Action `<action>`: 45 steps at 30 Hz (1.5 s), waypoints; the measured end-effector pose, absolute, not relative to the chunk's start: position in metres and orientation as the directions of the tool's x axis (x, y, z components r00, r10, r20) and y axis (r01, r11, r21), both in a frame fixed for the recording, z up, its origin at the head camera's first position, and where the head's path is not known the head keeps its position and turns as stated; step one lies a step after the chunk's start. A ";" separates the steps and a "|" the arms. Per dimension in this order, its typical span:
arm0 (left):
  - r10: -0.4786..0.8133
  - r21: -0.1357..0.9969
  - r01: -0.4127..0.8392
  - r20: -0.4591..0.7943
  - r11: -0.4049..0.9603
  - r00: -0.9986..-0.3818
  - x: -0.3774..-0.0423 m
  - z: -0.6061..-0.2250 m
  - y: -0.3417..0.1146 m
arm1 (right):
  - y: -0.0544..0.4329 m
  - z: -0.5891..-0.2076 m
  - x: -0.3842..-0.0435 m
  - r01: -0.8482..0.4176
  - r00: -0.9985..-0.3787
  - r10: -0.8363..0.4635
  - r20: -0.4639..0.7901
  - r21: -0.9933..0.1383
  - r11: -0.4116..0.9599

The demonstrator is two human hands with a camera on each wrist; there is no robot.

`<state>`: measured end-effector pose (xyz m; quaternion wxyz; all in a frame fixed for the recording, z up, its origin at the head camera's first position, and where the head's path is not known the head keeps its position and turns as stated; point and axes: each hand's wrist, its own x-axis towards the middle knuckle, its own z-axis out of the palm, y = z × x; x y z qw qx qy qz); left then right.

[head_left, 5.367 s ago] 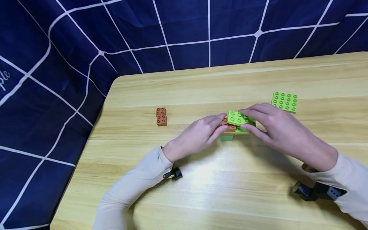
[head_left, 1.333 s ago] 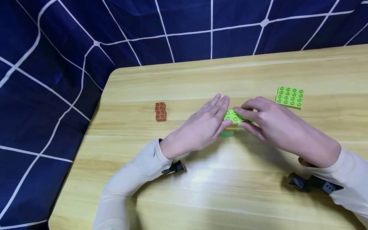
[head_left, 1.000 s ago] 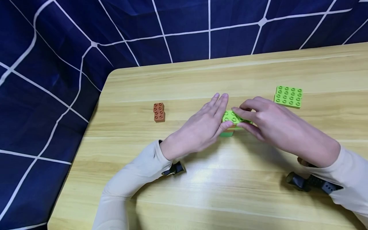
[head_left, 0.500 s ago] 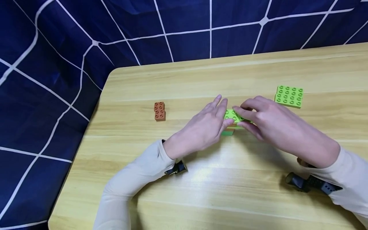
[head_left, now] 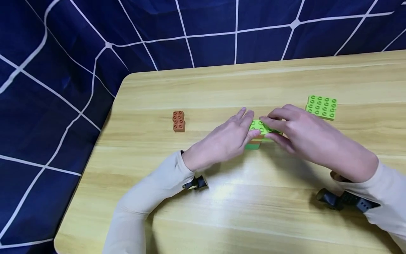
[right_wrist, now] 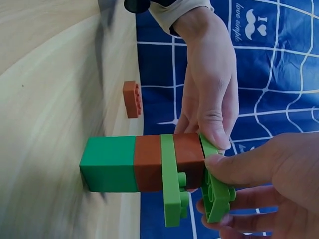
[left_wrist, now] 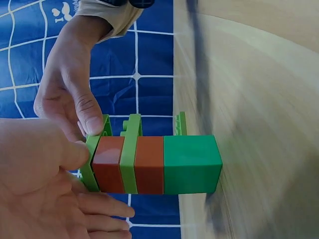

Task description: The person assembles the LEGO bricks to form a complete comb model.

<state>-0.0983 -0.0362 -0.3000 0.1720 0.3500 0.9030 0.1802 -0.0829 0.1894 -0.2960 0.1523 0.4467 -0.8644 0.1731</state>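
A stack of toy building bricks stands on the table. Its base is a dark green block (left_wrist: 192, 164); above come an orange-brown brick (right_wrist: 147, 164), a light green plate (right_wrist: 172, 199) and another orange-brown brick (right_wrist: 189, 154). A second light green plate (right_wrist: 218, 196) lies on top, slightly tilted, overhanging toward the right. My right hand (head_left: 304, 135) pinches that overhang between thumb and fingers. On the stack's left, my left hand (head_left: 222, 141) keeps its fingers straight, its thumb touching the top plate. Hands hide part of that plate in the head view.
Orange-brown studded bricks (head_left: 179, 121), seemingly two end to end, lie on the table (head_left: 203, 218) to the left. A square light green studded plate (head_left: 321, 107) lies at the back right. A dark blue curtain (head_left: 209, 21) hangs behind and left.
The top plate, tilted above the brown brick about five seconds ago, now lies on it. My left fingers have straightened from the brick's side. Over the last second little has moved.
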 end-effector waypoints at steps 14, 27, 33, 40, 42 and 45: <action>0.703 0.439 0.591 -0.147 0.677 -0.696 -0.099 -0.302 -0.031 | 0.196 -0.300 -0.086 -0.817 -0.567 -0.706 0.423 -0.182 0.547; 0.670 0.426 0.536 -0.286 0.729 -0.685 -0.110 -0.289 -0.049 | 0.195 -0.307 -0.081 -0.806 -0.579 -0.677 0.454 -0.195 0.559; 0.613 0.398 0.485 -0.318 0.779 -0.724 -0.119 -0.282 -0.070 | 0.194 -0.305 -0.081 -0.802 -0.587 -0.683 0.434 -0.195 0.565; 0.447 0.316 0.377 -0.187 0.871 -0.875 -0.129 -0.294 -0.120 | 0.194 -0.301 -0.080 -0.801 -0.590 -0.688 0.422 -0.200 0.564; 0.372 0.282 0.323 -0.141 0.903 -0.917 -0.132 -0.298 -0.136 | 0.194 -0.299 -0.080 -0.798 -0.595 -0.690 0.413 -0.200 0.568; 0.240 0.230 0.204 -0.140 0.952 -0.961 -0.137 -0.302 -0.153 | 0.194 -0.297 -0.079 -0.790 -0.606 -0.690 0.396 -0.199 0.580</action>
